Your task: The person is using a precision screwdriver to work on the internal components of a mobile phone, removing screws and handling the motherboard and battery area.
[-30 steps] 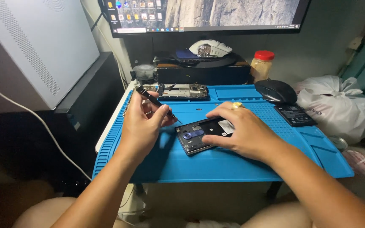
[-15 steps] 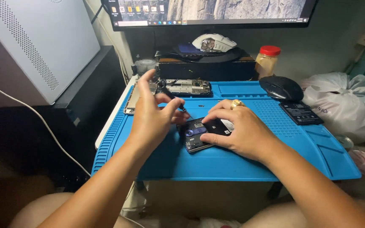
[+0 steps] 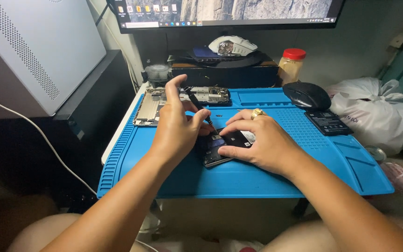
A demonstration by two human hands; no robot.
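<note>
An opened dark phone (image 3: 221, 148) lies on a blue work mat (image 3: 267, 177). My left hand (image 3: 176, 128) grips a thin black screwdriver (image 3: 197, 105), its tip pointing down onto the phone's upper part. My right hand (image 3: 257, 142), with a gold ring on one finger, presses down on the phone and holds it steady; fingers cover its right half. Both hands meet over the phone near the mat's centre.
A phone frame and circuit board (image 3: 183, 98) lie at the mat's back left. A black mouse (image 3: 306, 94) and a flat black battery (image 3: 328, 122) sit at the right. Behind stand a monitor (image 3: 229, 11), white mouse (image 3: 232, 45), jar (image 3: 291, 65); a white plastic bag (image 3: 378, 112) at right.
My left hand has swung the screwdriver from raised above the mat down to the phone. The right hand has stayed on the phone. The view has shifted slightly.
</note>
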